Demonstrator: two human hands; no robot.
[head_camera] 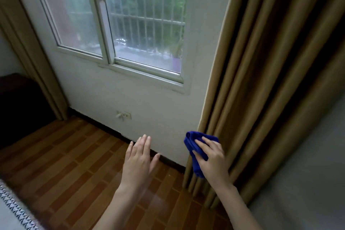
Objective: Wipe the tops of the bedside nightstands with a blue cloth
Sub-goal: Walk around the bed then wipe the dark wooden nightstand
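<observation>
Right hand (211, 157) grasping the blue cloth (194, 147), fingers laid over its top, thumb side tucked beneath; cloth bunched, one end poking up past the fingertips, the other hanging below the palm. Just right of that hand and touching the cloth's far edge, or very nearly: tan curtain (270, 73), falling in long folds to the floor. Left hand (139, 157) released, flat, fingers together and pointing forward, thumb out to the right, holding nothing, hovering in the air. Between the two hands, only white wall (149, 102) and the dark skirting (168, 160) behind. Ahead of the left hand, low on the wall: a socket (124, 115). Higher up, beyond both hands: a window (115, 24), bars outside. Under the left hand and forearm: brown tiled floor (65, 155). Far to the left of the left hand, at the edge: a dark piece of furniture (20, 102); whether a nightstand, cannot tell. Near the left elbow, at the bottom corner: patterned fabric (16, 211).
</observation>
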